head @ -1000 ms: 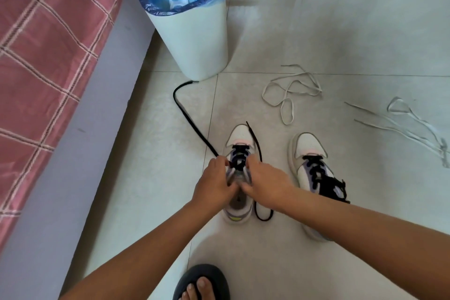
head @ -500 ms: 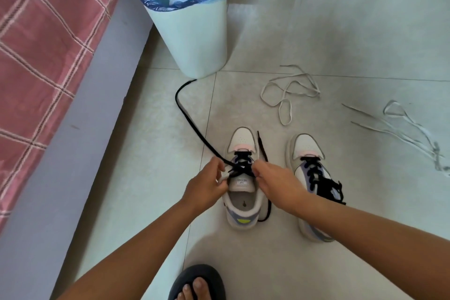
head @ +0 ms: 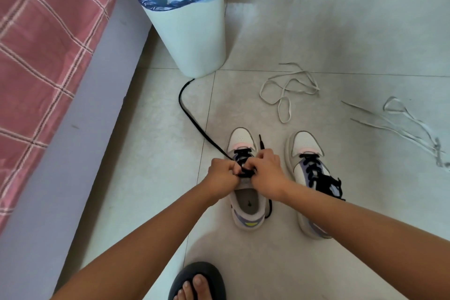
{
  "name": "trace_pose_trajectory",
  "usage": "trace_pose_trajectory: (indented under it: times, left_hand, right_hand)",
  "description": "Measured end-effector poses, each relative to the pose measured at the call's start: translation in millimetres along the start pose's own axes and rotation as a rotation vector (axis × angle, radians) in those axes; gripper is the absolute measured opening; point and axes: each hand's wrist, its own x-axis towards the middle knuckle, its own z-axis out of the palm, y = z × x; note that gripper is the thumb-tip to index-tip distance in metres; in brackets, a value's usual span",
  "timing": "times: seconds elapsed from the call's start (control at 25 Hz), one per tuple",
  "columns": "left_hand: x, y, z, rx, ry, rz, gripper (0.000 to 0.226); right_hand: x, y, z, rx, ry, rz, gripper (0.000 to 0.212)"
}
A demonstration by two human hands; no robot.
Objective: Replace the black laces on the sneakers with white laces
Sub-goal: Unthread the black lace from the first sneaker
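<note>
The fingers (head: 246, 168) of both hands were curled in over the tongue of the left sneaker (head: 246, 200), pinching the black lace (head: 194, 117) at its lower crossings; which strand each fingertip held I could not tell, since the knuckles hid the contact. The left hand (head: 222, 174) sat on the shoe's left side, the right hand (head: 266, 173) on its right, nearly touching above the eyelets.

Nearest the camera, a bare foot in a dark slipper (head: 198, 280) rested on the tiled floor (head: 146, 178). Beyond the hands, one free length of the black lace ran from the left hand across the floor to the base of the bin (head: 192, 39); its other tip (head: 261, 141) stood just beside the toe. The right sneaker (head: 308, 178), just beside the first, was fully laced in black and untouched.

Farther off lay two loose white laces: one (head: 285, 95) looped ahead of the shoes, the other (head: 409, 126) well apart to the right. A bed with a pink checked cover (head: 43, 44) bordered the left.

In my judgement the step was unthreading the left shoe. It should go best with one crossing loosened at a time, each pulled upward through its eyelet while the other hand steadied the shoe, so the lace would not snag or drag the sneaker.
</note>
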Motion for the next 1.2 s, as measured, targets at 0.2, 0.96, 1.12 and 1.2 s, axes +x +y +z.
trace_pose_trajectory:
  times: [0.2, 0.96, 1.12, 1.2]
  left_hand:
    - [-4, -5, 3, 0.435, 0.062, 0.149, 0.018]
    - [-45, -24, -89, 0.289, -0.041, -0.453, 0.035]
    - [-28, -36, -56, 0.781, 0.06, -0.143, 0.038]
    - [-11, -15, -35, 0.693, 0.115, 0.056, 0.033]
  right_hand:
    - [-7, -6, -20, 0.639, -0.106, 0.108, 0.036]
    - [25, 55, -117, 1.066, 0.519, 0.547, 0.015]
    - [-1, 29, -79, 0.366, 0.364, 0.286, 0.045]
    - [-23, 15, -41, 0.283, 0.014, 0.148, 0.03]
